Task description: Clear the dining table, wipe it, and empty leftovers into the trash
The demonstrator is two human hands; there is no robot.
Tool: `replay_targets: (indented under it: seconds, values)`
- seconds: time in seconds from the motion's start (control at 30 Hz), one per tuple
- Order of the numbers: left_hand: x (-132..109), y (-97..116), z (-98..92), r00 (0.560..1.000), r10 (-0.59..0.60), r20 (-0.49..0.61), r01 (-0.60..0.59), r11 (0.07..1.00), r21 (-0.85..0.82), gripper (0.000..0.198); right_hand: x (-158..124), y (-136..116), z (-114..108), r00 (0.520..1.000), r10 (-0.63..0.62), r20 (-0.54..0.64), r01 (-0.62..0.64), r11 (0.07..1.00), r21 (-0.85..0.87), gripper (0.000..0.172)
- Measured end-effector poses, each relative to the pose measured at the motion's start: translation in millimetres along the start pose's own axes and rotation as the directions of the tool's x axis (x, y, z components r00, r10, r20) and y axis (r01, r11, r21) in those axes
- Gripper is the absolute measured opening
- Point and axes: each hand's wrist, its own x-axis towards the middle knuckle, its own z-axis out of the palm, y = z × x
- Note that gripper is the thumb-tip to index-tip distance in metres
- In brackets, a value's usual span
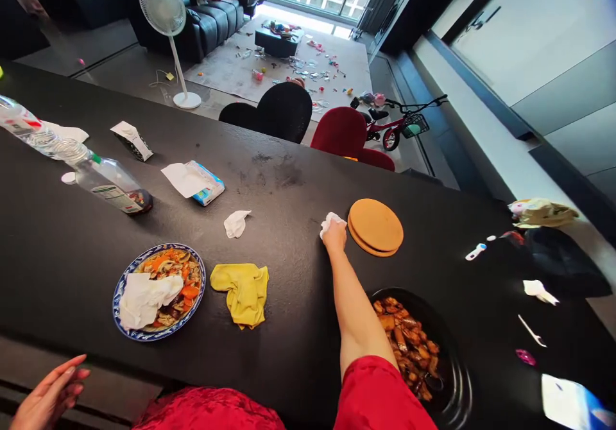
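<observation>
My right hand [333, 235] reaches out over the black counter [289, 186] and is closed on a crumpled white tissue [331, 220], pressing it to the surface just left of two stacked round cork mats [376, 226]. My left hand [48, 395] rests at the counter's near edge, bottom left, fingers stretched out and holding nothing. A blue-rimmed plate [158, 291] of vegetables with a used tissue on it sits in front of me. A yellow cloth [243, 292] lies beside it. A black bowl [423, 346] of browned food sits under my right forearm.
Another crumpled tissue [236, 223], a tissue pack [197, 181], a plastic bottle [108, 183] on its side and a wrapper [132, 140] lie on the counter's left. Small items and a dark bag [558, 257] are at the right. Black and red chairs [346, 135] stand beyond.
</observation>
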Motion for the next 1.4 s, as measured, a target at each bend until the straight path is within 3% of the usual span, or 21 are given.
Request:
replay_targets:
  seconds: [0.1, 0.2, 0.27, 0.37, 0.47, 0.53, 0.6, 0.67, 0.77, 0.87, 0.93, 1.03, 1.07, 1.1, 1.13, 1.17, 1.27, 1.33, 1.37, 1.4]
  values:
    - [-9.6, 0.9, -4.3, 1.0, -0.017, -0.004, 0.017, 0.999, -0.042, 0.055, -9.1, -45.6, 16.8, 0.989, -0.148, 0.027, 0.147, 0.989, 0.027, 0.037]
    - [-19.1, 6.2, -3.2, 1.0, 0.025, 0.0, -0.025, 0.996, -0.085, 0.051, -48.5, -97.8, 35.3, 0.939, -0.34, 0.055, 0.336, 0.939, 0.069, 0.044]
    - [-21.4, 8.4, -1.7, 0.998, 0.055, 0.02, -0.053, 0.993, -0.105, 0.047, -78.8, -111.5, 41.7, 0.903, -0.422, 0.082, 0.415, 0.905, 0.092, 0.041]
    - [-18.9, 8.3, -1.4, 0.996, 0.08, 0.048, -0.073, 0.989, -0.128, 0.045, -104.7, -87.3, 34.7, 0.904, -0.413, 0.106, 0.405, 0.91, 0.093, 0.031]
    - [-15.6, 8.2, -2.4, 0.995, 0.061, 0.08, -0.051, 0.991, -0.125, 0.048, -96.1, -37.4, 14.2, 0.978, -0.2, 0.056, 0.199, 0.979, 0.033, 0.037]
    - [-16.5, 10.5, -1.2, 0.991, 0.066, 0.116, -0.058, 0.996, -0.07, 0.052, -84.7, -14.0, 5.9, 0.997, -0.069, 0.031, 0.069, 0.998, -0.002, 0.04]
    - [-21.5, 14.1, 3.9, 0.977, 0.095, 0.19, -0.102, 0.994, 0.029, 0.052, -84.7, -8.0, 8.6, 0.999, -0.04, 0.034, 0.04, 0.999, -0.014, 0.041]
    - [-30.5, 17.7, 14.0, 0.94, 0.095, 0.328, -0.147, 0.979, 0.139, 0.048, -103.7, -16.6, 20.7, 0.993, -0.104, 0.054, 0.104, 0.995, -0.005, 0.042]
    - [-50.3, 22.5, 38.9, 0.802, 0.033, 0.596, -0.22, 0.945, 0.243, 0.045, -162.2, -36.4, 44.1, 0.959, -0.273, 0.073, 0.272, 0.962, 0.034, 0.046]
    - [-74.8, 30.0, 76.1, 0.594, 0.048, 0.803, -0.398, 0.885, 0.242, 0.041, -228.8, -43.8, 62.2, 0.93, -0.363, 0.058, 0.358, 0.93, 0.084, 0.048]
    - [-92.1, 38.1, 107.6, 0.436, 0.148, 0.888, -0.601, 0.782, 0.165, 0.036, -262.6, -41.3, 69.1, 0.923, -0.383, 0.043, 0.373, 0.915, 0.154, 0.047]
    - [-114.3, 51.9, 162.8, 0.131, 0.373, 0.918, -0.898, 0.438, -0.049, 0.035, -285.8, -29.6, 70.9, 0.954, -0.299, -0.03, 0.29, 0.887, 0.359, 0.04]
    - [-119.6, 56.2, 182.3, 0.039, 0.436, 0.899, -0.953, 0.288, -0.098, 0.036, -285.8, -23.6, 69.0, 0.969, -0.238, -0.062, 0.242, 0.879, 0.411, 0.038]
    - [-123.3, 60.3, 201.6, -0.026, 0.483, 0.875, -0.984, 0.144, -0.109, 0.039, -282.5, -16.4, 66.1, 0.981, -0.167, -0.095, 0.192, 0.876, 0.443, 0.037]
    - [-125.2, 63.9, 220.2, -0.057, 0.519, 0.853, -0.996, 0.024, -0.081, 0.044, -276.5, -8.6, 62.4, 0.987, -0.099, -0.128, 0.147, 0.879, 0.454, 0.037]
    - [-125.4, 67.0, 237.4, -0.055, 0.55, 0.834, -0.998, -0.067, -0.022, 0.049, -268.7, -0.4, 58.5, 0.987, -0.046, -0.157, 0.113, 0.887, 0.447, 0.037]
    - [-117.2, 71.2, 275.9, 0.066, 0.595, 0.801, -0.963, -0.171, 0.207, 0.065, -243.9, 20.5, 51.9, 0.98, 0.024, -0.195, 0.062, 0.904, 0.423, 0.037]
    - [-108.5, 67.2, 286.2, 0.112, 0.576, 0.81, -0.945, -0.191, 0.266, 0.056, -234.4, 27.3, 55.8, 0.983, 0.018, -0.182, 0.061, 0.907, 0.416, 0.037]
    - [-104.5, 62.8, 286.3, 0.09, 0.552, 0.829, -0.948, -0.208, 0.242, 0.046, -233.3, 28.2, 59.9, 0.985, 0.009, -0.172, 0.064, 0.907, 0.416, 0.038]
    - [-101.3, 56.9, 283.3, 0.04, 0.522, 0.852, -0.957, -0.225, 0.183, 0.035, -234.8, 27.6, 65.0, 0.987, -0.003, -0.161, 0.071, 0.906, 0.418, 0.038]
